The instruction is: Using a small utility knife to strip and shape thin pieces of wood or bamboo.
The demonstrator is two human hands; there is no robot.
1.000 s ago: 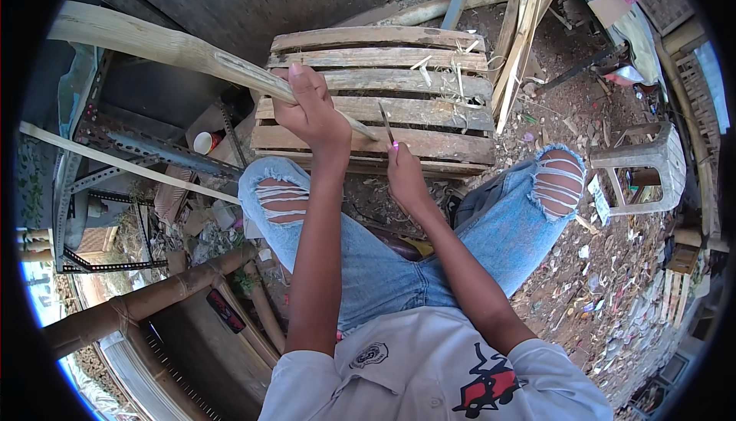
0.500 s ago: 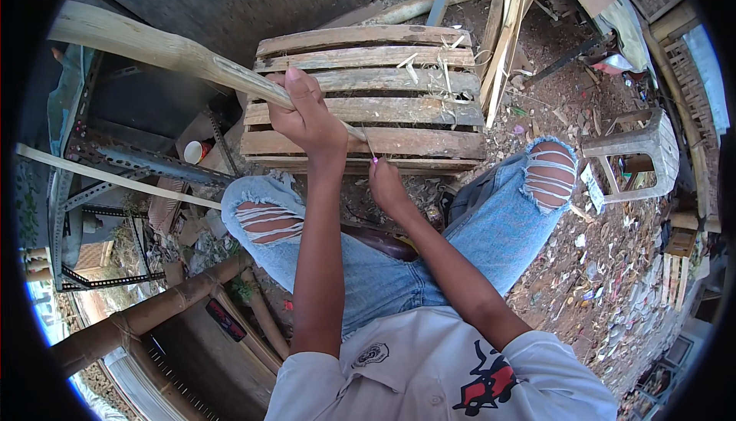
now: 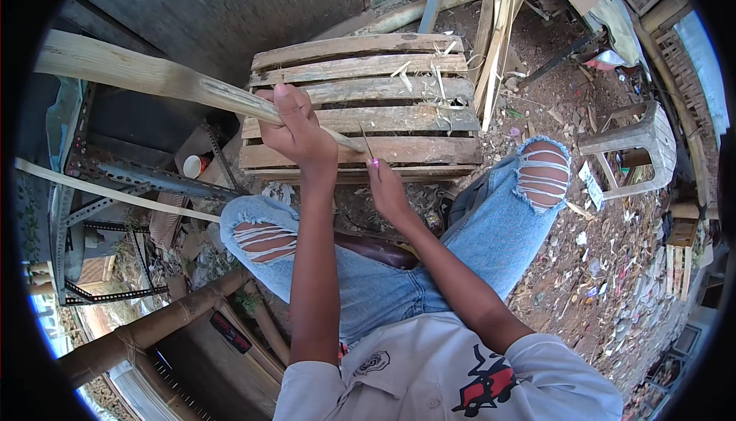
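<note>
My left hand point(image 3: 295, 126) grips a long pale bamboo stick point(image 3: 146, 76) that runs from the upper left down to a tip over the wooden pallet point(image 3: 360, 65). My right hand point(image 3: 386, 187) holds a small knife point(image 3: 369, 147) with a pink handle, its thin blade pointing up beside the stick's tip. Both hands are above my knees in torn blue jeans point(image 3: 529, 191). The pallet carries several pale shavings.
A thin bamboo strip point(image 3: 115, 191) crosses at the left over a metal angle frame point(image 3: 92, 214). A small cup point(image 3: 193, 165) sits by the pallet. Bamboo slats point(image 3: 502, 22) lean at the top, a plastic stool point(image 3: 636, 149) stands right, and thick bamboo poles point(image 3: 146, 329) lie lower left.
My right hand with the knife has drawn back toward me, then risen again to the stick's tip. The left hand keeps its grip on the stick.
</note>
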